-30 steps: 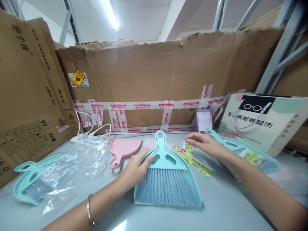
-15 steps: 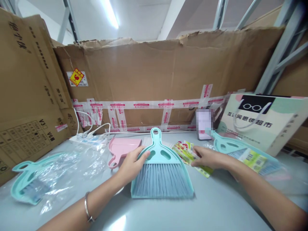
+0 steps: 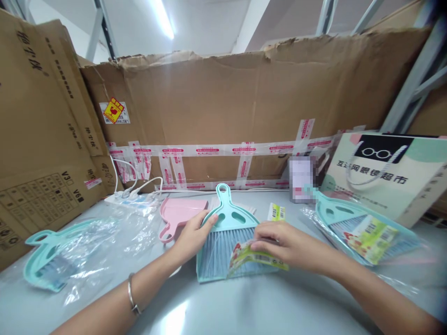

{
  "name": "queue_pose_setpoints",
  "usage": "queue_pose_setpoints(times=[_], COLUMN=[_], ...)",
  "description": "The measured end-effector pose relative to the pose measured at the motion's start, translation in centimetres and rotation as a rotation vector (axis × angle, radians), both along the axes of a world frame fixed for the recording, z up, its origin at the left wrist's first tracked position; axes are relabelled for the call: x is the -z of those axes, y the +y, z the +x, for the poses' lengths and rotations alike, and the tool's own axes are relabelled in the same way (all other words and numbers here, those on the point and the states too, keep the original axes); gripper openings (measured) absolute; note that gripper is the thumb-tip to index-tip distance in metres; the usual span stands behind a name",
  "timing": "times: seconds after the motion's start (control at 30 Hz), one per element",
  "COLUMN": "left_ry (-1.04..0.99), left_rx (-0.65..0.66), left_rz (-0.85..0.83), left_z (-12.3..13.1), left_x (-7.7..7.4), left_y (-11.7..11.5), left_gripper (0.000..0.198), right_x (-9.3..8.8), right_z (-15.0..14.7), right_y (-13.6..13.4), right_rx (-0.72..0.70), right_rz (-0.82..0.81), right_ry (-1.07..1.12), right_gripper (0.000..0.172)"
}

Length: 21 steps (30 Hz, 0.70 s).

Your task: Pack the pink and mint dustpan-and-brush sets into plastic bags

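A mint-green dustpan (image 3: 201, 274) with a grey-bristled hand brush (image 3: 218, 249) nested in it lies on the table, handles pointing away from me. My left hand (image 3: 195, 232) grips its left edge, thumb on top near the brush's oval hole. Above the bristles, my right hand (image 3: 275, 239) pinches a curved, printed green label card (image 3: 244, 256), which covers part of the bristles. Another green card (image 3: 277, 211) lies just beyond that hand.
At right lies a bagged dustpan set (image 3: 366, 223) before a paper bag (image 3: 377, 177) and a phone (image 3: 302, 179). A pink dustpan (image 3: 181, 211), a power strip (image 3: 132, 202) and a plastic-covered green set (image 3: 45, 260) are at left. Cardboard (image 3: 216, 102) walls the back.
My right hand has moved left with a label card, from the table beside the dustpan to over the bristles. My left hand keeps its hold; the view has shifted slightly.
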<state>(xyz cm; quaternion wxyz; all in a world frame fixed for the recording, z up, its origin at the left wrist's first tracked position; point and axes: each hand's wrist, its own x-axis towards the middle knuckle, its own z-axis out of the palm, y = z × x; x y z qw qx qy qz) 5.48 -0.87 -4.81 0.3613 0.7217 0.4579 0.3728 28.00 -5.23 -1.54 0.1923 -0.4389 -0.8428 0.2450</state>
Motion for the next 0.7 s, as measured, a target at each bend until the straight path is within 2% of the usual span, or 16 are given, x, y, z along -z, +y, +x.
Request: queue_pose_setpoints(times=[0.1,0.3,0.47,0.63,0.7], left_ry=[-0.007,-0.054,0.014,0.053,0.029], left_rx=[0.011,0.067,0.099,0.107,0.108], left_rz=[-0.008,-0.074,-0.047,-0.038,-0.033], left_z=[0.1,0.1,0.1,0.1,-0.1], left_x=[-0.2,-0.7,-1.2,-1.2,-1.2], left_y=[-0.3,-0.8,-1.2,-1.2,-1.0], left_gripper=[0.038,0.042,0.066,0.066,0.066], right_x=[0.9,1.4,1.5,1.8,1.8], right_z=[-0.8,-0.7,-1.0,-1.2,-1.0], right_y=[0.3,0.6,0.6,0.5,0.5], right_rx=[0.037,0.136,0.172,0.224,0.276], right_rz=[0.125,0.192,0.264,0.323,0.362], right_ry=[-0.107,-0.194,-0.188,-0.167,-0.093], right_gripper=[0.032,0.031,0.028,0.030,0.028])
